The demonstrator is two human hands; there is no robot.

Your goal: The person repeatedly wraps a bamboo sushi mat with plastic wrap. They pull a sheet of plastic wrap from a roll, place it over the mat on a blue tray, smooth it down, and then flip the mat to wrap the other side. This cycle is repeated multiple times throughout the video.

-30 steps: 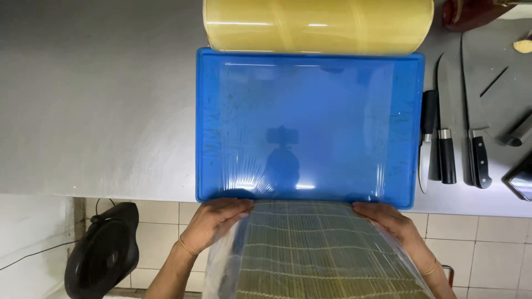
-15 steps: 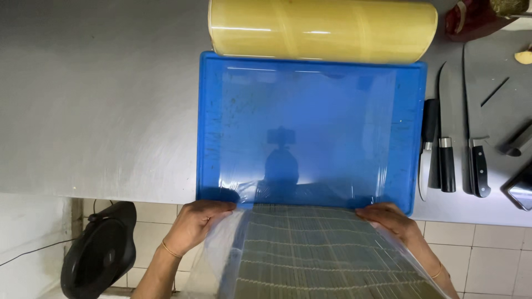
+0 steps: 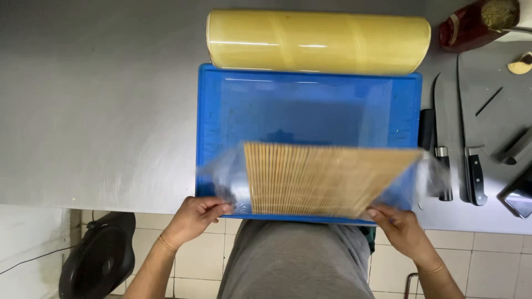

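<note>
A bamboo rolling mat (image 3: 318,178) wrapped in clear film hangs tilted over the near half of a blue cutting board (image 3: 310,111). My left hand (image 3: 194,216) pinches the film at the mat's near left corner. My right hand (image 3: 399,227) grips the near right corner. The mat is blurred with motion. A large yellowish roll of cling film (image 3: 318,41) lies along the board's far edge on the steel counter (image 3: 94,111).
Two black-handled knives (image 3: 471,160) lie right of the board, with a dark tool (image 3: 515,147) and a dark flat device (image 3: 518,196) further right. A dark red container (image 3: 471,25) stands at the far right. A black fan (image 3: 97,260) sits on the tiled floor below left.
The mat was held low in front of the counter edge; both hands have swung it up and forward, so it now lies over the board's near half.
</note>
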